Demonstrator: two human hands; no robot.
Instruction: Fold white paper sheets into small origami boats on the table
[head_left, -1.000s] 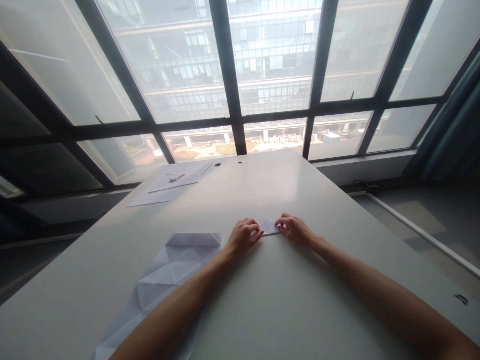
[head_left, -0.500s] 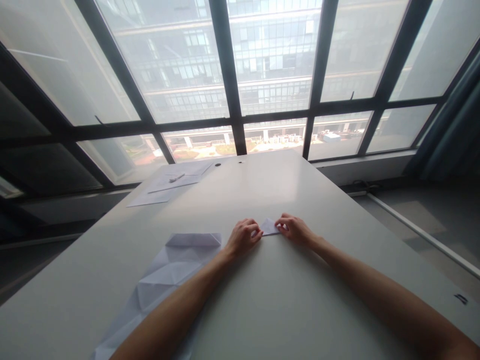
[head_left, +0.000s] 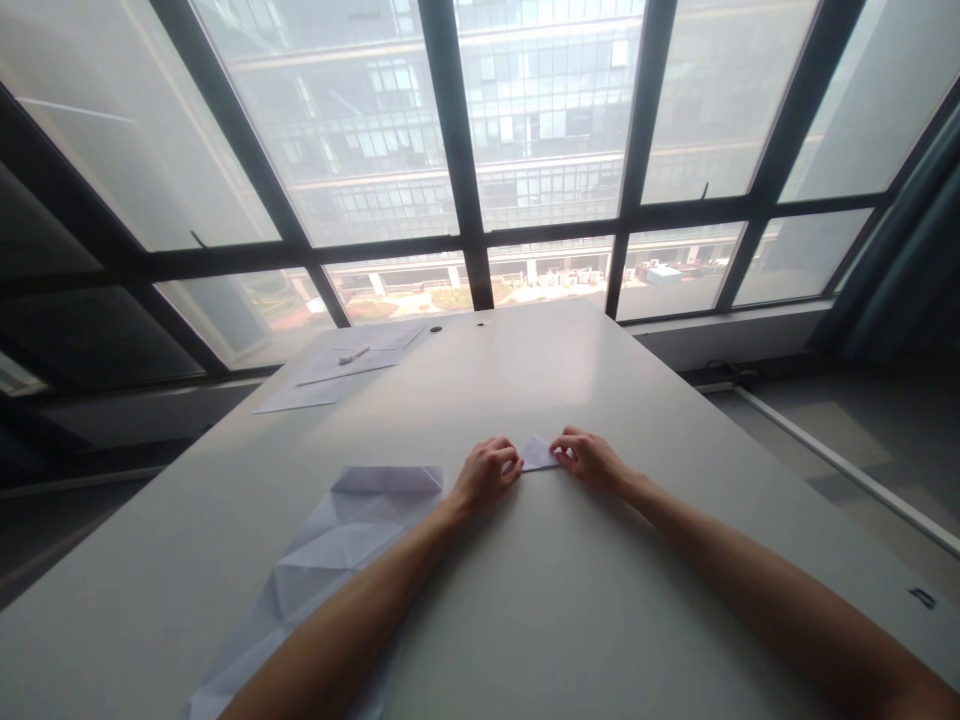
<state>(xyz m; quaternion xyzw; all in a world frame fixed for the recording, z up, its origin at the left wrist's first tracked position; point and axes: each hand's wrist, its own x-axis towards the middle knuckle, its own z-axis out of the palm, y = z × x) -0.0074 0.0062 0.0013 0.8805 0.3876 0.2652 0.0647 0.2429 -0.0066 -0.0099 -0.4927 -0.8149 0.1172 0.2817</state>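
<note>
A small folded paper (head_left: 538, 455), white and roughly triangular with its point away from me, lies on the white table (head_left: 570, 600). At its left corner, my left hand (head_left: 491, 470) is closed, thumb and fingers pinching the edge. My right hand (head_left: 589, 458) pinches the opposite corner in the same way. The fingertips hide both ends of the folded paper. Beside and partly under my left forearm is a larger creased sheet of paper (head_left: 322, 545), with fold lines all over it.
Farther back on the left lie flat paper sheets (head_left: 315, 395) with a white pen-like object (head_left: 354, 356) on top. A round cable hole (head_left: 435, 329) is near the table's far edge. Large windows (head_left: 547, 130) stand beyond; a dark curtain (head_left: 892, 270) hangs at the right.
My left fingertips have shifted very slightly on the left corner of the folded paper. My right hand and everything else look the same.
</note>
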